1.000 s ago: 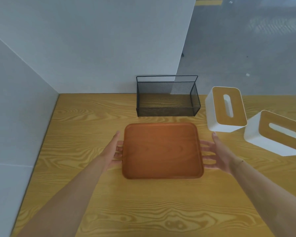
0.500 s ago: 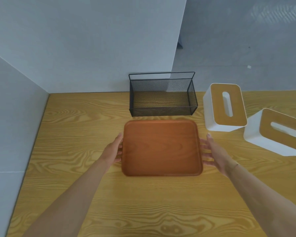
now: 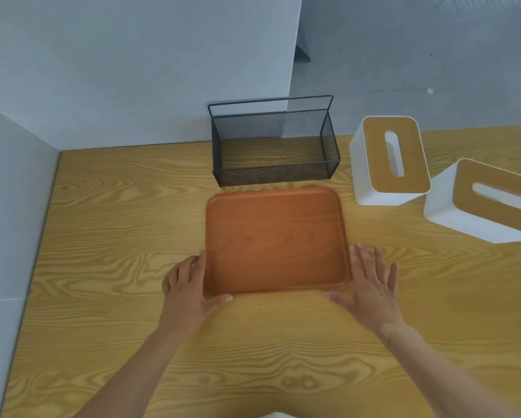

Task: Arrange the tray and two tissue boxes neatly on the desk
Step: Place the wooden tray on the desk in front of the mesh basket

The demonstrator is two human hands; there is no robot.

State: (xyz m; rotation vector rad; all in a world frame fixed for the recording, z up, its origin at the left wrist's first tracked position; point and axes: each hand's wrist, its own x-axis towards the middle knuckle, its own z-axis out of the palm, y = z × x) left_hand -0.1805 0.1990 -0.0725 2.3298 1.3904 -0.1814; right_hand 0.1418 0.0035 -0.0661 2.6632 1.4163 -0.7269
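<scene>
So the brown tray point(image 3: 276, 239) is sitting flat on the wood-grain table point(image 3: 108, 224), pretty much in the middle, with its long sides running left to right. The left hand point(image 3: 187, 289) is at the tray's near left corner, fingers spread along the left edge and the thumb hooked around the near edge, so it's loosely cupping that corner rather than clamping anything. The right hand point(image 3: 370, 286) does the mirror thing at the near right corner: fingers flat and spread out on the table just beside the right edge, thumb reaching in along the near edge. Both hands are open, touching or nearly touching the rim, and I can't tell if either one is actually lifting it. Just past the tray's far edge there's a black mesh basket point(image 3: 273, 146) pushed toward the gray wall point(image 3: 132, 70), with a small gap between basket and tray. Off to the right are the two tissue boxes, both white with a wood-colored top and a slot. The far tissue box point(image 3: 389, 159) stands roughly square to the table, just right of the basket. The near tissue box point(image 3: 488, 203) is turned at an angle and sits right of the tray, its corner very close to the other box, maybe touching, hard to say. Its right end runs out of the shot.
</scene>
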